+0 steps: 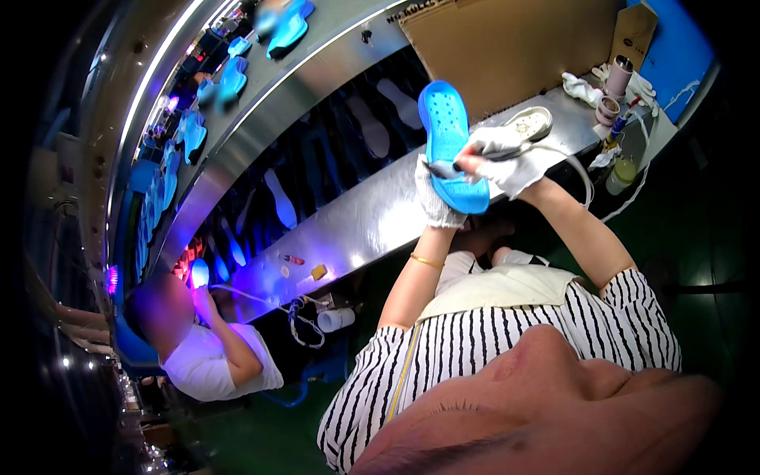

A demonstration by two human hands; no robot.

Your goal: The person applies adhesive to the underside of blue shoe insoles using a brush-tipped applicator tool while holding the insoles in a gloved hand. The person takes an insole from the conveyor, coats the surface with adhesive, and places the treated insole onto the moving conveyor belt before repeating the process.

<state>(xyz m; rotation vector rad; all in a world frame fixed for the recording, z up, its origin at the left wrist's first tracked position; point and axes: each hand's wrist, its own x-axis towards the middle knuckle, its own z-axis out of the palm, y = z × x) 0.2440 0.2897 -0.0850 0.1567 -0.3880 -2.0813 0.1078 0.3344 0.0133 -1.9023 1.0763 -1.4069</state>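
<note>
The blue shoe (447, 123) was in front of you, held up at the near edge of the metal bench (360, 226), its dotted toe end pointing far and its heel end near. Your left hand (434, 194), in a pale knit glove, was closed around the shoe's left side. Your right hand (511, 165), in a white glove with some fingertips bare, had its fingers bent down against the shoe's middle; whether they pinched anything, I cannot tell. A grey shape lay across the shoe between your hands, too unclear to name.

Just beyond your right hand stood a white shoe (529, 124), and a white hose (584, 178) curved to the right of it. Farther right were white gloves (583, 90) and a pink cylinder (620, 77). A large cardboard sheet (514, 47) stood on the far side.

To your left, a yellow block (319, 272) lay on the bench. Well apart at the left, a co-worker (218, 364) in a white top held up a lit shoe piece (199, 273). Blue shoes (231, 77) lined the belt at the far left.
</note>
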